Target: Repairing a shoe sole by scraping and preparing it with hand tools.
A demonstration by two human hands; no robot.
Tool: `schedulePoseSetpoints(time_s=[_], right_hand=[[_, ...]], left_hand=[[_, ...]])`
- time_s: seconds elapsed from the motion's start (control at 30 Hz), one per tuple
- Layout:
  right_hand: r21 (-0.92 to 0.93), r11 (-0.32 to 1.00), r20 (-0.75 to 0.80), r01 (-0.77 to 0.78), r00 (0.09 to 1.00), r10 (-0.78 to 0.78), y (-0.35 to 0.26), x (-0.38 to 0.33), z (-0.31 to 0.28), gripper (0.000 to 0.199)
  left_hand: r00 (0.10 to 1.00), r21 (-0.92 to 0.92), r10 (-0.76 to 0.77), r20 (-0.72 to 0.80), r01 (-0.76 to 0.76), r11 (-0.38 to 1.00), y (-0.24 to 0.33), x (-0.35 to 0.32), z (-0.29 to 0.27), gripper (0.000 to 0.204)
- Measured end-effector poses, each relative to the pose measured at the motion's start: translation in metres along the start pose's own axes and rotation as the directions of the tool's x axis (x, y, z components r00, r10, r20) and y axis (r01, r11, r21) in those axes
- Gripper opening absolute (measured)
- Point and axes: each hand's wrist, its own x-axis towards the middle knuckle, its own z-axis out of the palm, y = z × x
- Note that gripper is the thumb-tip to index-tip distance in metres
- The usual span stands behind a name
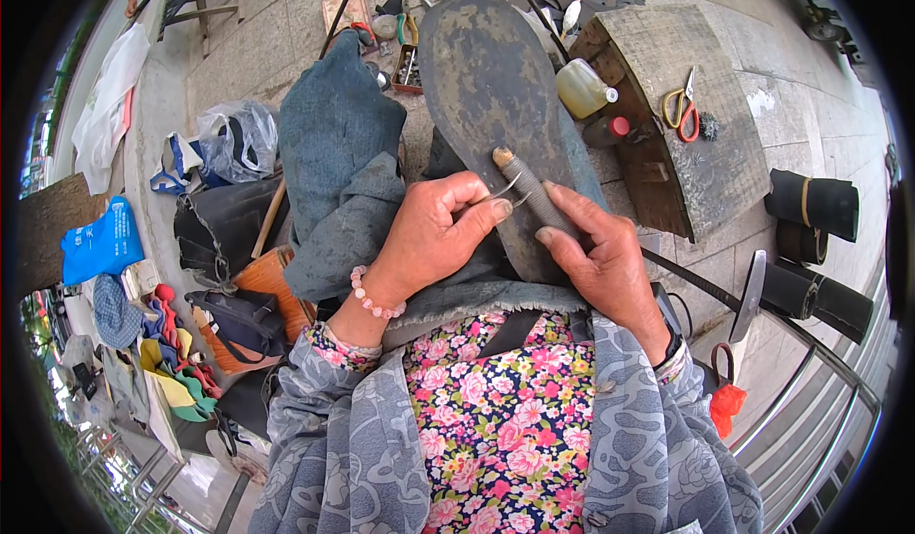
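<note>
My right hand grips a wooden stick wound with grey cord, its bare tip pointing up and left. Close beside it, my left hand pinches a length of the cord between thumb and forefinger; the strand loops across to the winding. Both hands are over a long, worn, dark sole-shaped board that lies on my lap. Dark blue-grey cloth covers my left knee and bunches under the board. Whatever lies inside the curled fingers of my left hand is hidden.
At the right stands a wooden box with scissors on top. A bottle of yellowish liquid and a red-capped bottle stand beside it. Black rolls lie further right. Bags and a hammer handle are at the left.
</note>
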Motion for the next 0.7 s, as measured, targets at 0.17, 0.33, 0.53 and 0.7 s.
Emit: schedulePoseSetpoints(time_s=[0.17, 0.33, 0.53, 0.7], right_hand=[[-0.005, 1.0, 0.01, 0.0, 1.0, 0.0, -0.0014, 0.0003, 0.0002, 0.041], [-0.051, 0.998, 0.013, 0.031, 0.999, -0.031, -0.0015, 0.0014, -0.0003, 0.04], [-0.028, 0.999, 0.033, 0.015, 0.999, -0.015, -0.0013, 0.0007, -0.0008, 0.041], [0.032, 0.999, 0.037, -0.037, 0.999, 0.036, 0.0005, 0.0014, -0.0025, 0.04]], left_hand=[[1.0, 0.013, 0.001, -0.016, -0.001, 1.0, 0.0004, 0.0, 0.0006, 0.021], [0.999, 0.103, 0.033, -0.023, -0.03, 0.994, 0.0001, 0.0007, -0.0009, 0.019], [0.972, 0.262, 0.233, -0.032, -0.216, 0.941, -0.0006, 0.0035, -0.0041, 0.019], [0.977, 0.021, 0.199, 0.074, -0.201, 0.979, 0.0026, -0.0033, -0.005, 0.019]])
